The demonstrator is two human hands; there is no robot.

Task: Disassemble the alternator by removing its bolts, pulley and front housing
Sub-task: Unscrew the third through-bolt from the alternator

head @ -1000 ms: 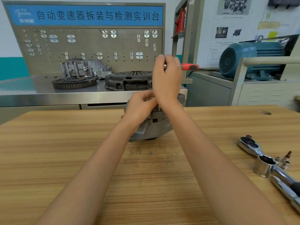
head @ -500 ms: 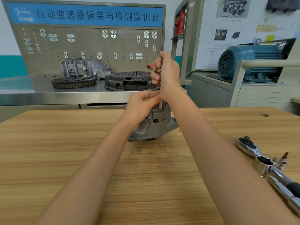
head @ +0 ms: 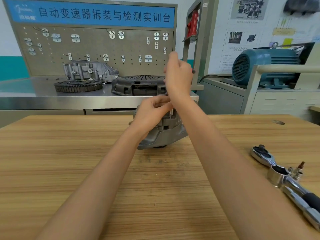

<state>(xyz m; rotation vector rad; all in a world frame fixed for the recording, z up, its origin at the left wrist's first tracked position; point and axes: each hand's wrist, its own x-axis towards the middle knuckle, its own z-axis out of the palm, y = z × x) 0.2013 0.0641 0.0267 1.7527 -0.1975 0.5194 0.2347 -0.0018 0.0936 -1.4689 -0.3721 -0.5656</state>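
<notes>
a bolt on the alternator (head: 162, 134) is judged to be in the course of being undone with a screwdriver (head: 171, 113); the pulley and front housing are not yet dealt with. the alternator is stood on the wooden table (head: 69, 161), at the far middle of it, tilted a little, and is partly hidden behind both wrists.

the right hand (head: 178, 77) is held above the alternator, and its fingers are curled round the handle of the screwdriver, of which only a small red and dark tip is seen at the right of the fist. the metal shaft is seen below the wrist, upright, with its tip set down into the top of the alternator. the hand is blurred, so the exact grip cannot be told.

the left hand (head: 152, 113) is rested on the top left of the alternator, with its fingertips gathered close about the shaft just above the housing; whether the shaft is truly pinched or only steadied cannot be told.

for the next move, the shaft is best kept upright and seated in the bolt head while the handle is turned, with the body held against twisting. a slip off the head is the likely fault.

a ratchet wrench (head: 263, 155) and a socket (head: 278, 174) are laid on the near right of the table, well apart from the hands.
</notes>
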